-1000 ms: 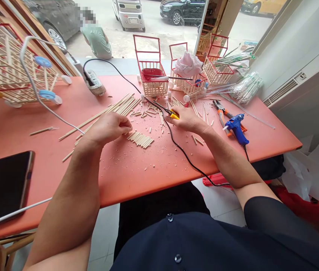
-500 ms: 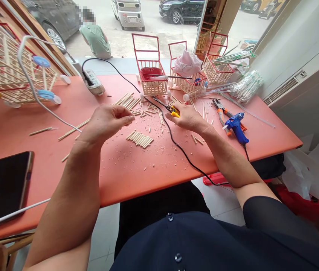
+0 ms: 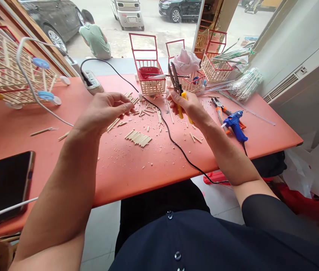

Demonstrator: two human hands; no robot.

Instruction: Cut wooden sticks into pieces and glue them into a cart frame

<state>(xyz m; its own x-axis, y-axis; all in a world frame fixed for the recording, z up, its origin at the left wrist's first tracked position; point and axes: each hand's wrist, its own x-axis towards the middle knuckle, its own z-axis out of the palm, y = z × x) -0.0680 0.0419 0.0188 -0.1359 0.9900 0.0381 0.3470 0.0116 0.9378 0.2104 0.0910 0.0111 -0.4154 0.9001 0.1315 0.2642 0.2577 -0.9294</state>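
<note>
My right hand [image 3: 191, 107] grips yellow-handled cutting pliers [image 3: 177, 89], lifted off the table with the jaws pointing up and away. My left hand [image 3: 104, 110] is raised above the red table [image 3: 136, 162], fingers curled and pinched on a bundle of long wooden sticks [image 3: 113, 124] that slants down beneath it. A neat row of short cut sticks [image 3: 138, 138] lies between my hands. More short offcuts [image 3: 148, 111] are scattered behind it.
A black cable [image 3: 173, 141] crosses the table to a blue glue gun [image 3: 235, 124] beside orange pliers [image 3: 220, 109]. Small red-and-wood stick carts [image 3: 148, 71] stand at the back, a larger one [image 3: 9, 75] at far left. A phone [image 3: 3, 186] lies front left. A person crouches outside.
My right hand lifted the yellow pliers off the table and turned them upright. My left hand rose and gathered the long sticks from the table.
</note>
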